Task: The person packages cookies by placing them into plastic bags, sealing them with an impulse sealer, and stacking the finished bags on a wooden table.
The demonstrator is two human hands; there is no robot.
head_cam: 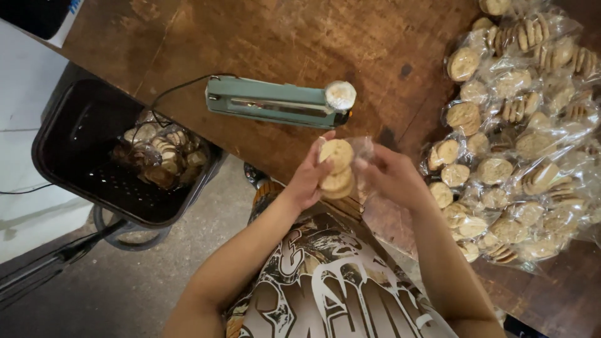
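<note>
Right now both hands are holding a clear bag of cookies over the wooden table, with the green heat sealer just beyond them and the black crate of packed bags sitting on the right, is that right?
Not quite: the black crate of packed bags is on the left, beside the wooden table. The head view shows the left hand and right hand holding the clear bag of cookies, with the green heat sealer just beyond.
</note>
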